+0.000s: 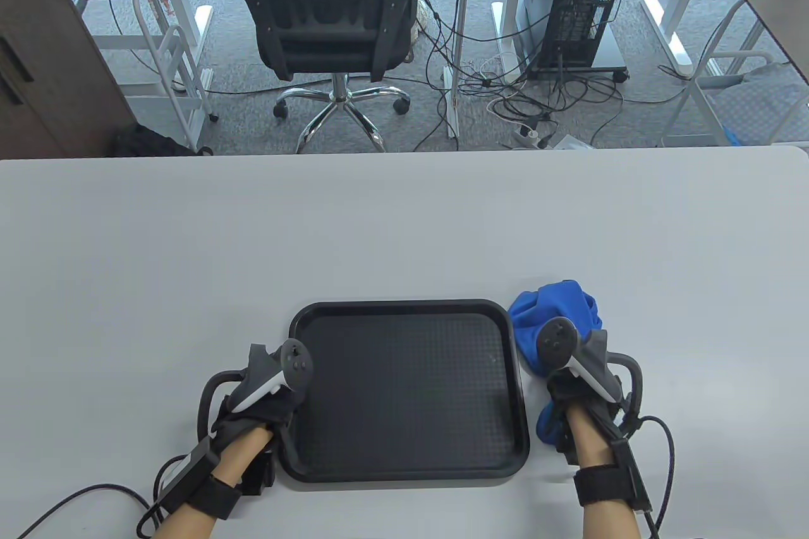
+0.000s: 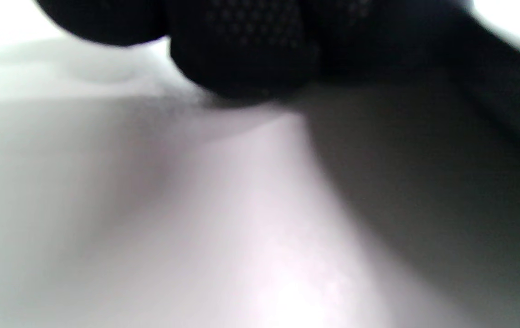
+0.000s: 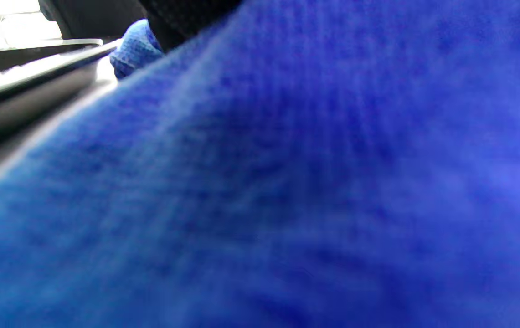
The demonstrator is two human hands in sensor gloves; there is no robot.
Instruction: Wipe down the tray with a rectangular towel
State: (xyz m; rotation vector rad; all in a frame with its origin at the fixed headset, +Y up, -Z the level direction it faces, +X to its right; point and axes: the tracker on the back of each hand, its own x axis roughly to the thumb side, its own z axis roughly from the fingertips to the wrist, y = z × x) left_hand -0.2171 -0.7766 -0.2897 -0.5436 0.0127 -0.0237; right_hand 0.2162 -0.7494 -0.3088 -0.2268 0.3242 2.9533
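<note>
The grey table [image 1: 404, 229] was the biggest thing in front of me, and it filled the lower part of the table view. Behind it stood a black office chair [image 1: 328, 14] and a computer tower [image 1: 581, 2] on the carpet, with many cables around.

On the near part of the table lay the black tray [image 1: 411, 387], flat, with its long sides running left to right. Its textured floor carried nothing.

Just beside the right rim of the tray lay the blue towel [image 1: 556, 324], crumpled in 1 heap, not spread. In the right wrist view the towel [image 3: 287, 191] filled almost all the picture, and the tray rim [image 3: 23, 91] showed at the upper left.

The right hand [image 1: 578, 400] rested on top of the towel, with blue cloth showing in front of the hand and also behind it near the wrist. Whether its fingers gripped the cloth or only lay on it, I could not tell.

The left hand [image 1: 256, 412] lay at the left rim of the tray, near the front corner. In the left wrist view only dark blurred fingers [image 2: 241, 50] showed above the pale table surface, so I could not tell if they were apart or together, or if they held the rim.
</note>
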